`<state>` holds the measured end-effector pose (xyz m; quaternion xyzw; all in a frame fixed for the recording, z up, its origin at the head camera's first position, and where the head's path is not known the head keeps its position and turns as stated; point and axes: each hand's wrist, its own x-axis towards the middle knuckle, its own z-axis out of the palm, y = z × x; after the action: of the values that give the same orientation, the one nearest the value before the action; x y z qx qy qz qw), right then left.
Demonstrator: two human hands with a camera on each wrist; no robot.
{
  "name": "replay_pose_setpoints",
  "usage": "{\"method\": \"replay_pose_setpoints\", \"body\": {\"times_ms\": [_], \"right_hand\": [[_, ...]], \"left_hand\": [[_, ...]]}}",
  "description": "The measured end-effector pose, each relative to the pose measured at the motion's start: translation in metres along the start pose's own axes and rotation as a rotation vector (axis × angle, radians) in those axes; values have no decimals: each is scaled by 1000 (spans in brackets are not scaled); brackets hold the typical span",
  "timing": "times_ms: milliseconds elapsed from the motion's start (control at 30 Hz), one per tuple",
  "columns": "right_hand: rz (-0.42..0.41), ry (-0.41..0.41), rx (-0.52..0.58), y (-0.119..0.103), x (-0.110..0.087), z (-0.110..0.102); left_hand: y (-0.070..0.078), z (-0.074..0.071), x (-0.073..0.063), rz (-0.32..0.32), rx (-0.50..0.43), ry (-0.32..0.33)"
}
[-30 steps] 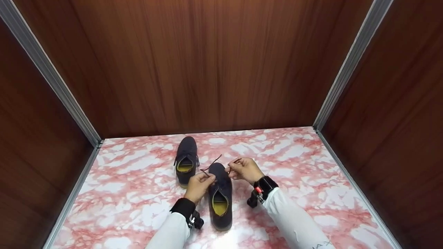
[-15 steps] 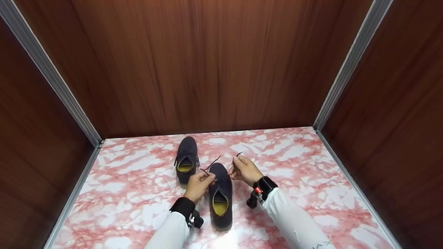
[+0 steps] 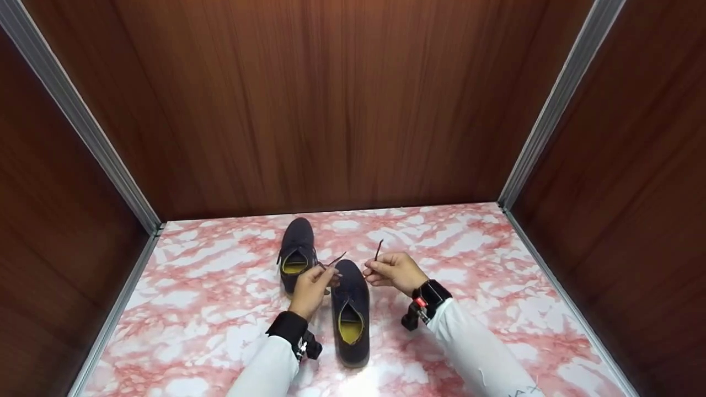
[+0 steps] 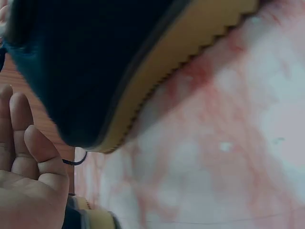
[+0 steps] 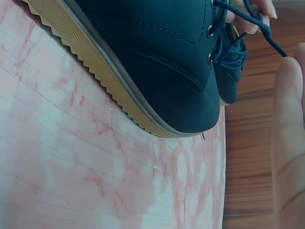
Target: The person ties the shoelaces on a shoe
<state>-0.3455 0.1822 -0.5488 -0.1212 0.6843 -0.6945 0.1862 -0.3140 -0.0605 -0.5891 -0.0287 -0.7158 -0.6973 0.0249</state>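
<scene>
A dark blue lace-up shoe (image 3: 353,295) with a yellow insole lies between the hands, toe pointing away. Over its left side, my left hand (image 3: 309,288) pinches one shoelace (image 3: 339,257), whose loose end sticks up past the fingers. My right hand (image 3: 398,272), to the right of the toe, pinches the other lace end (image 3: 379,249), which stands nearly upright. In the right wrist view the laces cross in a loose twist (image 5: 265,29) above the eyelets, with a lace running to the right fingertips. The left wrist view shows the left palm (image 4: 28,191) beside the shoe's toe (image 4: 81,109).
A matching shoe (image 3: 298,240) with its laces in place stands behind and to the left. Both are on a red-and-white marbled surface (image 3: 209,309). Brown wood-grain panels (image 3: 331,110) with grey metal corner strips (image 3: 557,105) enclose the back and sides.
The hands have drawn slightly apart, the left moving a little up and left, the right a little to the right. The lace end in my right hand has swung more upright.
</scene>
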Motion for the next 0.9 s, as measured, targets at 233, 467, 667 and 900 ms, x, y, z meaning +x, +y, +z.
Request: {"method": "replay_pose_setpoints", "body": {"times_ms": [233,467,667,900], "right_hand": [[8,-43,82,0,-1,0],[-6,-83,190,2,-1,6],[-25,-84,231,0,-3,7],[-13,-88,219,0,-2,3]], "left_hand": [[14,4,0,-22,-295,-52],[19,4,-1,-65,-501,-162],[19,-3,-1,-76,-540,-173],[18,-6,-2,-49,-491,-173]]}}
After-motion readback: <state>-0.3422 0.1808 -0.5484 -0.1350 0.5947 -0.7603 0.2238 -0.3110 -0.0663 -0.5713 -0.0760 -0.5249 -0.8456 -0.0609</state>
